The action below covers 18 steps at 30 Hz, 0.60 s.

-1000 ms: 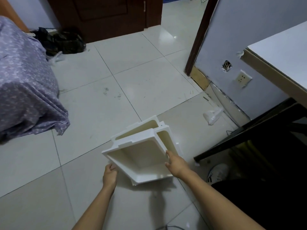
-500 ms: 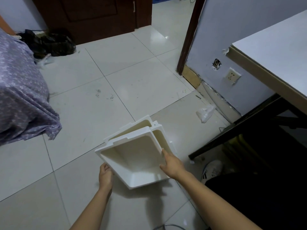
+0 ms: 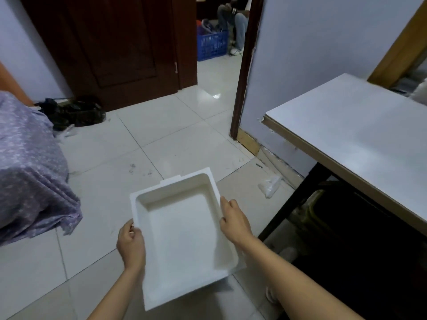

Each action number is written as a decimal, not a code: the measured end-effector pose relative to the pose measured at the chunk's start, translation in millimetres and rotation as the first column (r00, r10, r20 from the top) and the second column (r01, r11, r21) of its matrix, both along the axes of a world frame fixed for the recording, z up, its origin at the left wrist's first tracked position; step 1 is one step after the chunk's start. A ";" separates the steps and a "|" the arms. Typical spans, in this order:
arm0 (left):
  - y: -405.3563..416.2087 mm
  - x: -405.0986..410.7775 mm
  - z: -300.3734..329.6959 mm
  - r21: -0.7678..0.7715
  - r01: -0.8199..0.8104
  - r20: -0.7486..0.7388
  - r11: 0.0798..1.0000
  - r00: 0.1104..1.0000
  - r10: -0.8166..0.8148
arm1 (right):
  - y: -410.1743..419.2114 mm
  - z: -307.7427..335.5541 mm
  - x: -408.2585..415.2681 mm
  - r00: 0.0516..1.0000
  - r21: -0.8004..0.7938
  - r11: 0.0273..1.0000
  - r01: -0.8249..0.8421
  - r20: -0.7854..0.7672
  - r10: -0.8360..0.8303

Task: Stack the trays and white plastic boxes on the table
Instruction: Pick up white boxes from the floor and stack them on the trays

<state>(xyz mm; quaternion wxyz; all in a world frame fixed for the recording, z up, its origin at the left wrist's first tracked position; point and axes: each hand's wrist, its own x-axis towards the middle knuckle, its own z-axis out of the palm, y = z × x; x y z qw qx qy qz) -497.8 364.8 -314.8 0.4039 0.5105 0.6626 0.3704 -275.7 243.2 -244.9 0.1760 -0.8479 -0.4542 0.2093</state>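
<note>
At far left a bed draped in a purple patterned sheet (image 3: 30,172) hangs down to the tiled floor (image 3: 161,135), with a dark bundle (image 3: 74,113) on the tiles just beyond it, near the brown door (image 3: 115,47); between bed and desk lies a broad stretch of bare tile. Low in the middle, held above the floor, is a white plastic tray (image 3: 184,227), open side up and nothing in it, its long side running away from the person; whether a second tray sits nested under it cannot be told. The left hand (image 3: 131,245) grips the tray's left rim with curled fingers; the right hand (image 3: 234,219) grips the right rim, fingers over the edge. Past the open doorway a blue crate (image 3: 212,46) holds mixed items too small to name; someone sits beside it. A crumpled clear plastic bag (image 3: 270,185) lies on the tiles by the wall; the white-topped desk (image 3: 360,139) stands at right, its near corner well apart from the tray, dark space beneath it.
</note>
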 end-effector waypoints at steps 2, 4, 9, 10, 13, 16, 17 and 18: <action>19.6 7.4 31.6 0.089 0.072 -0.059 0.993 0.996 -0.067 | 9.8 26.5 7.8 1.000 0.061 0.998 0.004 -0.006 -0.004; 45.8 15.9 69.2 0.170 0.151 -0.122 0.974 0.984 -0.131 | 21.5 57.7 18.1 1.000 0.127 0.992 0.006 0.007 -0.007; 105.7 58.9 202.6 0.340 0.355 -0.288 0.871 0.921 -0.263 | 40.2 158.7 51.8 0.995 0.373 0.925 0.070 0.035 -0.090; 111.6 72.5 235.8 0.367 0.388 -0.301 0.845 0.909 -0.287 | 39.7 181.0 60.8 0.992 0.414 0.905 0.093 0.037 -0.119; 120.8 118.6 329.1 0.426 0.471 -0.329 0.773 0.876 -0.353 | 27.0 245.3 91.8 0.981 0.548 0.826 0.131 0.049 -0.188; 112.3 183.2 404.7 0.411 0.556 -0.327 0.723 0.830 -0.453 | -12.1 308.3 135.1 0.942 0.599 0.763 0.244 0.039 -0.332; 102.0 208.2 425.8 0.403 0.585 -0.319 0.704 0.811 -0.491 | -30.9 328.0 150.9 0.923 0.612 0.738 0.285 0.033 -0.384; 87.1 233.4 443.7 0.390 0.620 -0.322 0.680 0.784 -0.531 | -51.3 345.0 165.5 0.901 0.620 0.707 0.339 0.003 -0.435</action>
